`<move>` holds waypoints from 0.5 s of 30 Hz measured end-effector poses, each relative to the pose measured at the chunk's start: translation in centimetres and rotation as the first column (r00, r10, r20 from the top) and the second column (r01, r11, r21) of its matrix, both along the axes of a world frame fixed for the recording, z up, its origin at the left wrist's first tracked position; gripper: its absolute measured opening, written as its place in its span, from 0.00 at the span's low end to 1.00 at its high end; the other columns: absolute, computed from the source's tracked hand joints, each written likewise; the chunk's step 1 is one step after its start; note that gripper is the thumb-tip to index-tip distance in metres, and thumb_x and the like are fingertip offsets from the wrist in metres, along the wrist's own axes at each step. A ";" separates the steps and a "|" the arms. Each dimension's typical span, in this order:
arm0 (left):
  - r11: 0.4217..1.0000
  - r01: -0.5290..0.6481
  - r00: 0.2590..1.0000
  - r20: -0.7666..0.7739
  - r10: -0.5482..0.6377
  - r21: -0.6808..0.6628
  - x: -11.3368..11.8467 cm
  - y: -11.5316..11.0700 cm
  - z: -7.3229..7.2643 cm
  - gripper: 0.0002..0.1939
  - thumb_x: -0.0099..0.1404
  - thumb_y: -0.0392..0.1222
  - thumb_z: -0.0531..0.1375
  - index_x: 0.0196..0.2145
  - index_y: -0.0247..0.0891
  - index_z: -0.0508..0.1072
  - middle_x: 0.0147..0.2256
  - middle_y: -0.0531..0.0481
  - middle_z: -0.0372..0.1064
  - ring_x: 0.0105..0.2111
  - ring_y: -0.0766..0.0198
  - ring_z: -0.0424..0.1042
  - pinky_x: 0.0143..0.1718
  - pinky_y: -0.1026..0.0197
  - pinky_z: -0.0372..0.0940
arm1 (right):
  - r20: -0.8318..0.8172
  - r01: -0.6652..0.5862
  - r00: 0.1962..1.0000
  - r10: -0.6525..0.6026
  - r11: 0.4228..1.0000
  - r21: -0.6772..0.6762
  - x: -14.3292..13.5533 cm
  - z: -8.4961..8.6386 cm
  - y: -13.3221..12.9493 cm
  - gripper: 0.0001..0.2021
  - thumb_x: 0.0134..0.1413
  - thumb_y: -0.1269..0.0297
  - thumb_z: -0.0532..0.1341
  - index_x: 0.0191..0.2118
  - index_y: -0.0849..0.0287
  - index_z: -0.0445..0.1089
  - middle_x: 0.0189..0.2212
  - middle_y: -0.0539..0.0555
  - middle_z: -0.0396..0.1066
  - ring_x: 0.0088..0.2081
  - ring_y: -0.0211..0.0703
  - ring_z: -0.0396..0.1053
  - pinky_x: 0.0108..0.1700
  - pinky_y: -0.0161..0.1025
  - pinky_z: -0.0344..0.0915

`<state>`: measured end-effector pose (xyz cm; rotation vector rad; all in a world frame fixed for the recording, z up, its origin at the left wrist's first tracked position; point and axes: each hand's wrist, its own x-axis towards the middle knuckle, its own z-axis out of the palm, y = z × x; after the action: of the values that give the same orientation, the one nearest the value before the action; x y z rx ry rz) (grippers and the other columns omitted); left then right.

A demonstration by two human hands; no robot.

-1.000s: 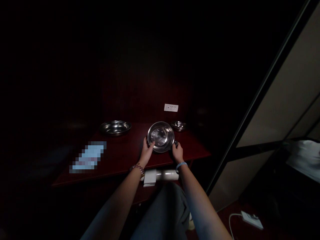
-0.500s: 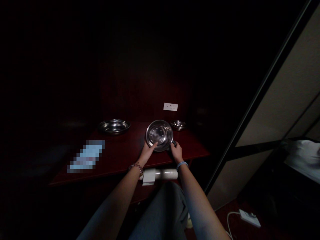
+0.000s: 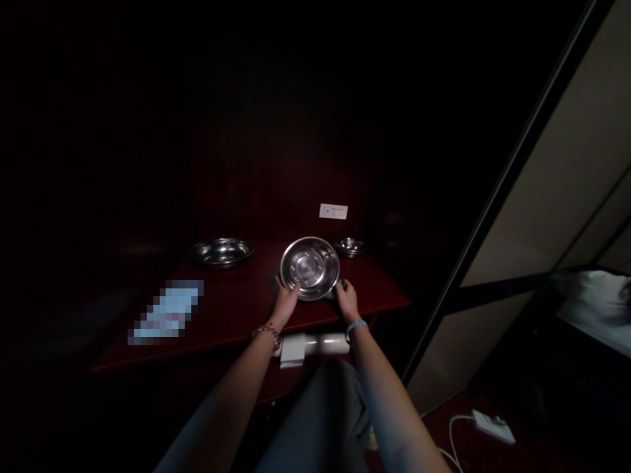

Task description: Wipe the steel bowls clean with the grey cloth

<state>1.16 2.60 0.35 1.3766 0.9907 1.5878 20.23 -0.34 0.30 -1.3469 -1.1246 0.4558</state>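
A round, shiny steel pan [image 3: 309,266] is held tilted above the dark red tabletop, its inside turned toward me. My left hand [image 3: 286,299] grips its near left rim, thumb over the edge and fingers hidden underneath. At the lower right side, my right hand [image 3: 348,299] is closed round what looks like a short dark handle, mostly covered by the fingers. Behind the pan to the right sits a small steel bowl [image 3: 349,246]. A wide, shallow steel basin [image 3: 223,251] rests at the back left of the table.
A blurred pale blue flat item [image 3: 167,312] lies on the left of the table [image 3: 231,309]. A white socket panel [image 3: 334,211] is on the back wall. Below the table edge are a white roll [image 3: 328,343] and a white box-like piece [image 3: 292,349]. A power strip [image 3: 493,426] with cable lies on the floor.
The pan has turned in my hands, so its bottom faces me more squarely. My left hand has shifted slightly left and down along the rim; my right hand keeps its hold.
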 end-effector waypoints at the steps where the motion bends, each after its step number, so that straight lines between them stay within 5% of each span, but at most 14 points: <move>1: 0.999 -0.009 1.000 -0.008 0.008 -0.048 0.0 -0.1 0.1 0.48 0.62 0.44 0.61 0.69 0.26 0.38 0.58 0.32 0.66 0.61 0.53 0.63 0.63 0.54 0.55 | 0.002 -0.001 1.000 0.001 1.000 0.000 0.0 0.0 0.0 0.16 0.53 0.51 0.58 0.37 0.58 0.74 0.38 0.56 0.78 0.39 0.46 0.72 0.44 0.36 0.64; 4: 0.994 -0.023 1.000 -0.021 0.020 -0.105 0.1 -0.2 0.3 0.47 0.64 0.45 0.60 0.70 0.28 0.37 0.60 0.33 0.64 0.62 0.53 0.62 0.63 0.53 0.55 | 0.007 0.000 1.000 0.000 1.000 0.002 -0.1 0.2 -0.2 0.16 0.53 0.51 0.58 0.37 0.58 0.74 0.38 0.56 0.78 0.39 0.45 0.72 0.44 0.36 0.64; 10: 0.995 -0.001 1.000 -0.015 0.002 0.095 0.3 -0.3 0.4 0.36 0.60 0.42 0.63 0.63 0.38 0.56 0.61 0.38 0.62 0.62 0.55 0.62 0.65 0.51 0.52 | 0.021 0.006 1.000 -0.006 1.000 -0.028 -0.4 0.6 -0.5 0.15 0.53 0.50 0.59 0.36 0.57 0.74 0.37 0.56 0.78 0.39 0.46 0.73 0.43 0.36 0.64; 15: 0.994 0.035 0.999 -0.032 -0.032 0.105 0.3 -0.4 0.4 0.33 0.60 0.43 0.64 0.61 0.37 0.60 0.59 0.37 0.65 0.59 0.54 0.65 0.64 0.49 0.53 | 0.031 0.015 0.999 -0.014 0.999 -0.031 -0.4 0.6 -0.6 0.16 0.53 0.50 0.60 0.35 0.57 0.74 0.37 0.57 0.78 0.39 0.46 0.73 0.42 0.36 0.65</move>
<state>1.46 2.23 0.75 1.4852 0.9082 1.6181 19.87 -0.94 0.93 -1.3926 -1.1364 0.4450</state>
